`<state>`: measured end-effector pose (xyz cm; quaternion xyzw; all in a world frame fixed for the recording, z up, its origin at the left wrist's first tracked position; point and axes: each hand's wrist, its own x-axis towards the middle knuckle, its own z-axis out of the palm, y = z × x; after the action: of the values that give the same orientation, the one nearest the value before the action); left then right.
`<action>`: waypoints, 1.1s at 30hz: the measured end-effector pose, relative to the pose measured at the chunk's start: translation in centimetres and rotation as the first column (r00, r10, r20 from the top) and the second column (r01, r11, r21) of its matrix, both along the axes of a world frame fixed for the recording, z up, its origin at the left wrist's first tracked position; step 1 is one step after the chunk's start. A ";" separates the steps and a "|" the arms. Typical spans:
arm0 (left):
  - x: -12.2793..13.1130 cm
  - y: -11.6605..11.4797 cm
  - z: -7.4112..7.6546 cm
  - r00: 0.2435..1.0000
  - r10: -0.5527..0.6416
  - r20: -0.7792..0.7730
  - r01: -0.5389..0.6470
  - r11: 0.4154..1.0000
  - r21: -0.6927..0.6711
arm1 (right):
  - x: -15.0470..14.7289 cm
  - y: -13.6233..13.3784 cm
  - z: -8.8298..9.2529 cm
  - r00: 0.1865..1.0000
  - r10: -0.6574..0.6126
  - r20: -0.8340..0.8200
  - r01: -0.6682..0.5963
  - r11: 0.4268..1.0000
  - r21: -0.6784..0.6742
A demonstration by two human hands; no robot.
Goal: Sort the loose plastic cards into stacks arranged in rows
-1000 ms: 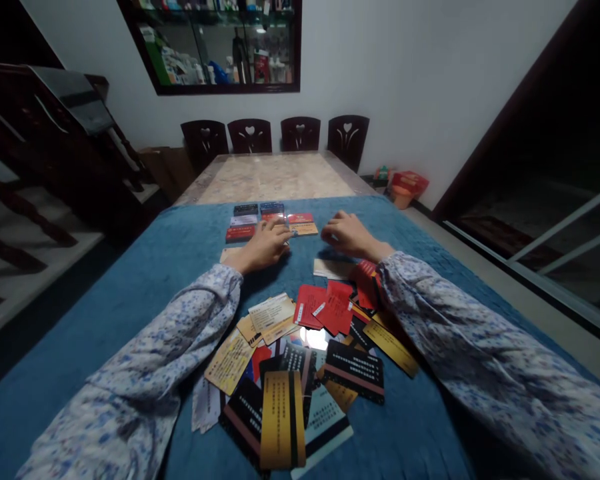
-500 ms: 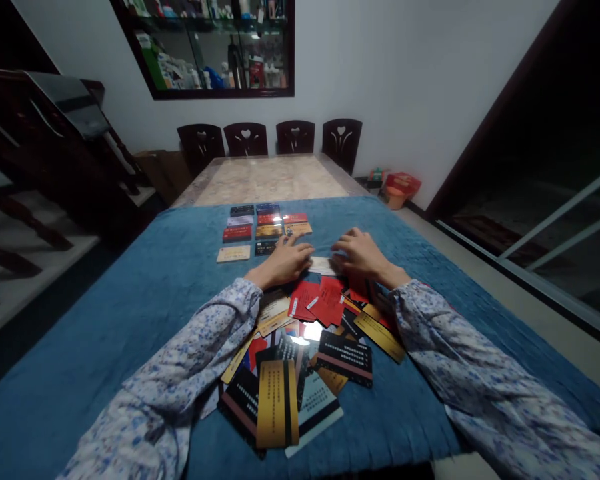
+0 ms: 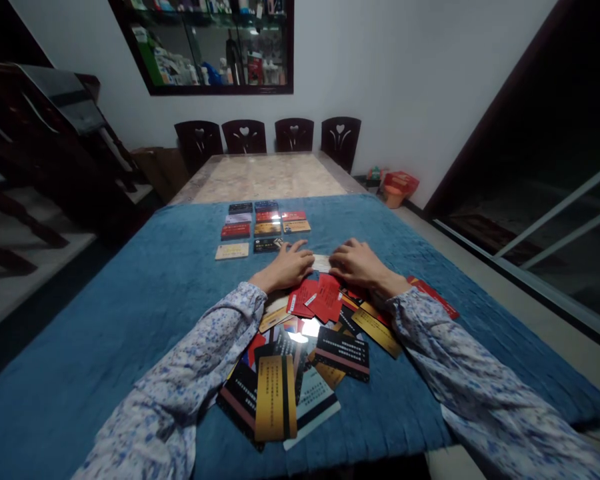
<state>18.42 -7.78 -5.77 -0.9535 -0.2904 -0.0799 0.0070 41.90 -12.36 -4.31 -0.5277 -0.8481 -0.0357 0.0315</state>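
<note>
My left hand and my right hand lie palm down on a blue cloth, one at each end of a pale card that lies between them. Both hands' fingertips touch that card, with fingers loosely curled. Just nearer me spreads a loose heap of cards in red, black, gold and white. Beyond the hands, several cards sit in neat rows, with a single beige card at their left.
A bare marble table top continues past the cloth, with several dark chairs against the wall. A wall cabinet hangs above. A red container stands on the floor at right. Stairs lie at left.
Both hands have drawn back from the card rows toward me and now meet at the pale card at the heap's far edge. The view tilted down slightly.
</note>
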 end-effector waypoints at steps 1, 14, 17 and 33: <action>0.0 0.0 -0.1 1.000 -0.003 0.003 0.003 1.000 0.007 | 0.1 0.1 -0.1 1.000 0.004 -0.006 -0.004 1.000 -0.005; -0.2 0.1 0.7 0.996 -0.074 -0.048 0.077 0.995 0.063 | 0.3 0.4 -1.0 0.989 0.112 -0.101 -0.110 0.994 0.026; -0.4 0.0 0.9 0.993 -0.080 -0.090 0.090 0.989 0.114 | 0.5 0.4 -1.0 0.988 0.109 -0.107 -0.106 0.994 0.035; -1.0 0.2 2.1 0.986 -0.115 -0.120 0.134 0.977 0.163 | 1.2 1.1 -2.1 0.940 0.305 -0.152 -0.266 0.936 0.231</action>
<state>17.37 -7.61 -3.71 -0.9687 -0.2211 -0.0521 0.0995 43.09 -11.29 -6.42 -0.3934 -0.9008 -0.0696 0.1701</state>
